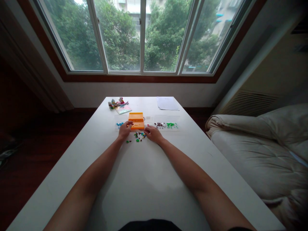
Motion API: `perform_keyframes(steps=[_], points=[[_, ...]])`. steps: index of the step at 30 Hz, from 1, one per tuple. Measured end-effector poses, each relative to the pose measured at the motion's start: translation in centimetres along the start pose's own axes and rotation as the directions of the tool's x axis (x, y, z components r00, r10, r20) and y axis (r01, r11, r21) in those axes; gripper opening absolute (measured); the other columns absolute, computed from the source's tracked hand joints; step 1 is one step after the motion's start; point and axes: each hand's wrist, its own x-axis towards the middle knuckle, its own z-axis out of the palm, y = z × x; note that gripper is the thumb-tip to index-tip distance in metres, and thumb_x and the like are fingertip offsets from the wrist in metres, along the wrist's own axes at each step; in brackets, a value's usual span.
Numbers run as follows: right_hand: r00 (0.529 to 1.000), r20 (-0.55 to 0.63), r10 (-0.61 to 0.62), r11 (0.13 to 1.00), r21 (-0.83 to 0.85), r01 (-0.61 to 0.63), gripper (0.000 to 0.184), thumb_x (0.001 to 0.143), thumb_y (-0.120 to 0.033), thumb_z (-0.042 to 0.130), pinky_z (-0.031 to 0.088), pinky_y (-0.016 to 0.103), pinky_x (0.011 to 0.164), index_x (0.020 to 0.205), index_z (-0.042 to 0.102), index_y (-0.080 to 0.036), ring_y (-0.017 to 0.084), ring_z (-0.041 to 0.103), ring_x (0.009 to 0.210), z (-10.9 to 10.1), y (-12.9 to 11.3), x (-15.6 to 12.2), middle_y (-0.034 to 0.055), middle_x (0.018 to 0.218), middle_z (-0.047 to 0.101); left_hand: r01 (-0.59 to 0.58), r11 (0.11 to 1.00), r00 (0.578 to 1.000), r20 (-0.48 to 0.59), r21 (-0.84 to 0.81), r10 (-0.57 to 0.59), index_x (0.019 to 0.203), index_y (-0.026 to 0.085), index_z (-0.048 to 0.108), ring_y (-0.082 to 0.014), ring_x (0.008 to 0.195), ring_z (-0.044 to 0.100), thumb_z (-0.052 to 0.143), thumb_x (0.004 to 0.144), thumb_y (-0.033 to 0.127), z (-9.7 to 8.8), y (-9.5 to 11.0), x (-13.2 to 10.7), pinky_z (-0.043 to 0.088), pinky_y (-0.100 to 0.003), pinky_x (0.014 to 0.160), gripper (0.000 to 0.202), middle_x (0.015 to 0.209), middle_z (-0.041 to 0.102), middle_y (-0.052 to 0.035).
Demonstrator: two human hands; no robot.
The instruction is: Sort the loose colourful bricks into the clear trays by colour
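An orange plastic case (136, 125) lies near the middle of the white table, its back part raised. My left hand (125, 130) rests at its left front corner, fingertips drawn together over the edge; whatever they may pinch is too small to make out. To the right of the case, my right hand (154, 134) is closed with the fingers curled down close to the tabletop, hiding anything in them. A loose pile of tiny green, brown and blue pieces (138, 136) is spread between both hands. A small red piece (148, 125) shows just beyond my right fingers.
Clear compartment trays hold blue pieces (119, 124) on the left, dark brown pieces (159, 124) and green pieces (171, 125) on the right. Small colourful figures (116, 103), a pale card (123, 109) and white paper sheets (167, 103) lie toward the far edge. A beige sofa (252, 154) stands right.
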Motion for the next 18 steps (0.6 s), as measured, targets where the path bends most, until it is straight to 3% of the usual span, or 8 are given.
perform_keyframes(steps=[5,11,18], points=[[0.999,0.040,0.016,1.000,0.003,-0.016,0.010,0.090,-0.022,0.063,0.040,0.025,0.080,0.096,0.071,-0.022,0.016,0.055,0.090,0.6,-1.3,0.2,0.0037,0.093,0.063,-0.095,0.993,0.995,-0.003,0.073,0.095,0.106,0.018,0.072,-0.0168,0.084,0.069,0.053,0.089,0.021,-0.3,-0.2,-0.2,0.054,-0.029,0.078,0.026,0.100,0.076,-0.0054],[0.998,0.002,0.062,0.997,-0.045,-0.062,0.013,0.088,-0.015,0.060,0.042,0.027,0.081,0.090,0.071,-0.022,0.018,0.056,0.091,1.0,-1.4,0.2,0.0037,0.091,0.063,-0.156,0.983,0.988,0.026,0.101,0.154,0.102,0.018,0.074,-0.0166,0.082,0.069,0.052,0.088,0.019,-0.4,-0.1,-0.4,0.053,-0.027,0.077,0.026,0.094,0.076,-0.0040],[0.995,0.060,-0.077,0.997,0.017,0.076,0.022,0.082,-0.007,0.061,0.044,0.028,0.086,0.091,0.073,-0.023,0.019,0.055,0.095,1.1,-0.5,0.1,0.0041,0.096,0.065,-0.213,0.964,0.976,0.076,0.158,0.203,0.098,0.020,0.074,-0.0158,0.081,0.068,0.051,0.088,0.018,-0.2,-0.3,-0.7,0.052,-0.026,0.078,0.026,0.093,0.076,-0.0026]])
